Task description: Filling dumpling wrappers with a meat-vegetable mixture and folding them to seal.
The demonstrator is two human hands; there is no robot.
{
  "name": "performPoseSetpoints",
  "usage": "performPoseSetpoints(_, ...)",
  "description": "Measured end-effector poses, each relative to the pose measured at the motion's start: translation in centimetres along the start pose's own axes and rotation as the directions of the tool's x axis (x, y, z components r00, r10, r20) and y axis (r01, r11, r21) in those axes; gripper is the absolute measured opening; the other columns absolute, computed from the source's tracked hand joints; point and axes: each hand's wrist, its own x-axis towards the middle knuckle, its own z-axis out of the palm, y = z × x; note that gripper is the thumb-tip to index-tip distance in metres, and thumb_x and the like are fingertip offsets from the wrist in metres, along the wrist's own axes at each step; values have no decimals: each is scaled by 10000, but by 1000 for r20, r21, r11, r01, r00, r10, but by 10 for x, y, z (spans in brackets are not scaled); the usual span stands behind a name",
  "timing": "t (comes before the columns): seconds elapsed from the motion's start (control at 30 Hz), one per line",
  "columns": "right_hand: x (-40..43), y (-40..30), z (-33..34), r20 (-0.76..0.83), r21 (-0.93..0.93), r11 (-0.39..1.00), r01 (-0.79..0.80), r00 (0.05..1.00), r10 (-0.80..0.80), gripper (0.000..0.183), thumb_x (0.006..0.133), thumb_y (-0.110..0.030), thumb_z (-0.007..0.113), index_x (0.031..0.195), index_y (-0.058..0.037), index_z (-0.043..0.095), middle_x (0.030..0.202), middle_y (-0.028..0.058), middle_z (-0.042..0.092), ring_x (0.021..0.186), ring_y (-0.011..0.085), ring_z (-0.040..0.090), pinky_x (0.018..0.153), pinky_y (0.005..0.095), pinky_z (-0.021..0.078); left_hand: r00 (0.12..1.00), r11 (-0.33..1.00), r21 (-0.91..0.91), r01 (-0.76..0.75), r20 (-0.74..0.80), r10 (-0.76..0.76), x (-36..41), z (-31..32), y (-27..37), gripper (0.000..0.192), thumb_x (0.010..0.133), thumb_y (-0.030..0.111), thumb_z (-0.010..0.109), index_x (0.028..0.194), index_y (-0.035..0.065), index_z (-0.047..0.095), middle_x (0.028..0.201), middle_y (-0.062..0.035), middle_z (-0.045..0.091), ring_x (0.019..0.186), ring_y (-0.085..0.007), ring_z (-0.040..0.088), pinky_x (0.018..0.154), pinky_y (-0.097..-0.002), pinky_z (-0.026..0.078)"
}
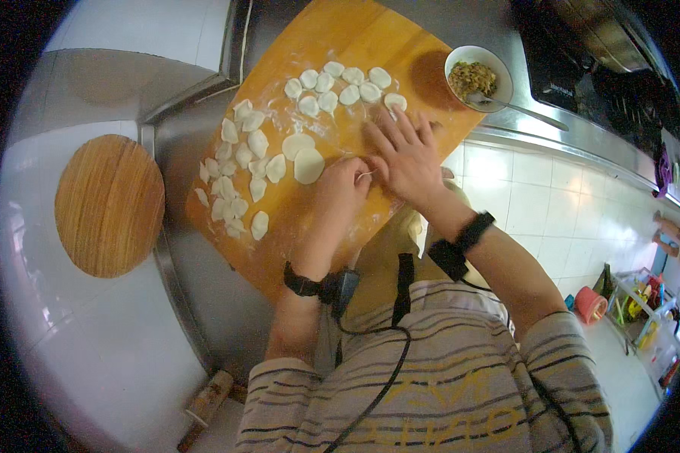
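Observation:
My left hand [345, 184] is curled over the floured wooden board, with a thin pale edge, apparently of a dough wrapper [364, 175], at its fingertips. Beside it my right hand [411, 161] lies palm down, fingers spread; what is beneath the palm is hidden. A small flattened dough disc [395, 102] is by its fingertips. Several more small discs [349, 94] sit higher on the board [340, 28]. Two rolled wrappers [309, 166] overlap left of my left hand. Filled dumplings [258, 143] cover the board's left side. A white bowl [507, 73] of chopped filling holds a metal spoon [535, 117].
A round wooden board [110, 206] stands at the left on a pale surface. The cutting board rests on a metal counter [195, 283]. A dark stove [561, 85] is at the upper right. A rack with items [637, 300] and a pink bucket [589, 304] stand on the right.

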Motion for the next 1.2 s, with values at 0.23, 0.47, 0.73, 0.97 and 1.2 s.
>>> performPoseSetpoints(0.23, -32, 9, -18, 88, 37, 999, 35, 995, -38, 567, 916, -409, 523, 1390, -101, 489, 1510, 123, 405, 1447, 280, 282, 1190, 524, 134, 985, 911, -392, 128, -57, -163, -15, 21, -12, 118, 819, 77, 650, 901, -7, 633, 862, -162, 663, 831, -363, 630, 755, -448, 497)
performPoseSetpoints(0.47, 10, -6, 3, 7, -9, 1000, 6, 1000, -6, 552, 926, -394, 508, 1399, -109, 484, 1517, 115, 397, 1456, 277, 265, 1197, 524, 112, 995, 1000, -2, 24, -94, -25, -8, 11, -10, 175, 876, 85, 656, 1018, -15, 633, 907, -165, 699, 840, -299, 690, 769, -379, 542)
performPoseSetpoints(0.73, -39, 6, -25, 108, 48, 998, 30, 994, -35, 561, 922, -396, 518, 1398, -102, 484, 1531, 111, 375, 1467, 268, 237, 1202, 513, 95, 980, 954, -262, 148, -90, -176, -24, 14, -6, 160, 827, 105, 682, 953, 15, 645, 889, -183, 679, 823, -362, 657, 741, -418, 516)
performPoseSetpoints(0.97, 4, -7, -3, -2, 21, 1000, 6, 1000, -5, 535, 915, -352, 537, 1387, -106, 494, 1518, 116, 392, 1455, 274, 261, 1198, 515, 124, 989, 988, -35, 148, -2, -148, -14, -2, 15, 203, 869, 105, 676, 1035, -2, 631, 932, -168, 708, 878, -309, 692, 806, -359, 543)
performPoseSetpoints(1.2, -49, 6, -24, 71, 81, 996, 35, 997, -41, 531, 918, -356, 525, 1381, -98, 498, 1523, 108, 388, 1450, 273, 274, 1199, 509, 120, 966, 914, -387, 121, -165, -198, -26, 18, -1, 103, 848, 40, 612, 939, 5, 645, 854, -172, 672, 847, -338, 655, 750, -401, 513)
